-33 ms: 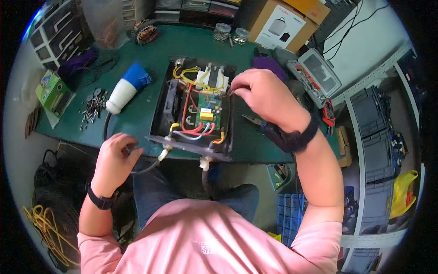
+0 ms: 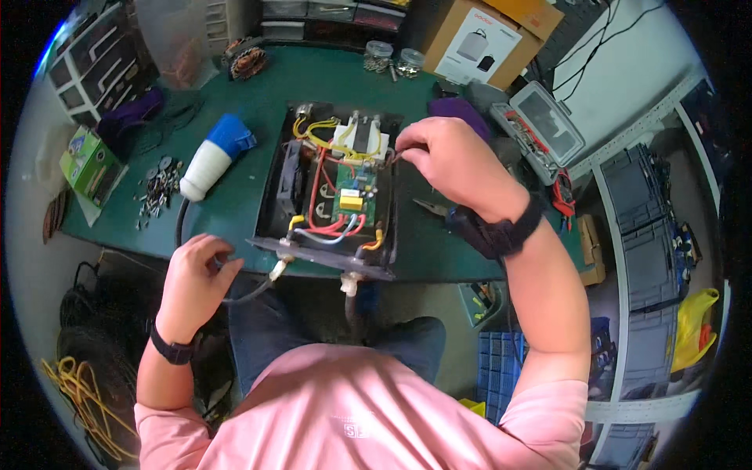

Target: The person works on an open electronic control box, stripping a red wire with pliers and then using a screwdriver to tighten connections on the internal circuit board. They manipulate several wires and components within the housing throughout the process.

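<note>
Hardly anything has moved since the earlier frame.
On the table [image 2: 439,260], the case [image 2: 329,257]; your right hand [image 2: 460,160] at its right edge, grip unclear; your left hand [image 2: 196,280], thumb and fingers parted.

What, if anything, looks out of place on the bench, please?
The small metal hardware looks untidy: it lies loose and scattered on the green bench, left of the blue-and-white connector, rather than contained.

Black rectangular case [image 2: 272,196], green rectangular circuit board [image 2: 356,188], blue-and-white cylindrical plastic plug [image 2: 215,157], dark-green flat tabletop [image 2: 243,100], pink fabric shirt [image 2: 313,407]
</note>
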`<action>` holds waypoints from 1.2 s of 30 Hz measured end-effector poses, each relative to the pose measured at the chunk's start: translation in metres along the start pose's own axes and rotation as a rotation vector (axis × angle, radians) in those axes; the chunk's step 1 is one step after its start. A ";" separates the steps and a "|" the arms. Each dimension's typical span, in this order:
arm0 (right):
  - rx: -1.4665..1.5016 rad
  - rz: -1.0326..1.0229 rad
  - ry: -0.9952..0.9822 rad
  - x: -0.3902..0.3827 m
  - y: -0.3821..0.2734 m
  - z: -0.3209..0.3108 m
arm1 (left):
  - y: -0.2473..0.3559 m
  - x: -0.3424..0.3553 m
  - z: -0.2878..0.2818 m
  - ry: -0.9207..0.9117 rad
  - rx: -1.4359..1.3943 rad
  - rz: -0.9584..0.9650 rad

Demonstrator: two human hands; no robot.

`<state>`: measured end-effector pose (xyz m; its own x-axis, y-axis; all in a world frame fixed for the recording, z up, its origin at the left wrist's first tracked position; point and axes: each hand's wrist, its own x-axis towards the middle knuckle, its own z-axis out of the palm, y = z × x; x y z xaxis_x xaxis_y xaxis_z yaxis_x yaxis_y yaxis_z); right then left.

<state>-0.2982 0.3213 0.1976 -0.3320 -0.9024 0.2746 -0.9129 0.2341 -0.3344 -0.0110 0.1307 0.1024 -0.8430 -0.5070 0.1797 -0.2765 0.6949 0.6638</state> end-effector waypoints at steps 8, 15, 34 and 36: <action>-0.086 0.118 -0.076 0.012 0.028 0.034 | -0.001 0.007 0.001 0.029 0.008 -0.020; -0.103 0.102 -0.094 0.018 0.034 0.038 | 0.000 0.011 0.002 0.014 -0.012 -0.086; -0.339 0.017 -0.123 0.023 0.021 0.043 | -0.011 0.003 -0.001 0.012 0.006 -0.063; -0.360 0.006 -0.112 0.022 0.020 0.044 | -0.011 0.002 -0.002 0.017 0.005 -0.054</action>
<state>-0.3139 0.2901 0.1574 -0.3277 -0.9299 0.1667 -0.9427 0.3337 0.0081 -0.0088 0.1210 0.0967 -0.8188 -0.5523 0.1566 -0.3233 0.6692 0.6691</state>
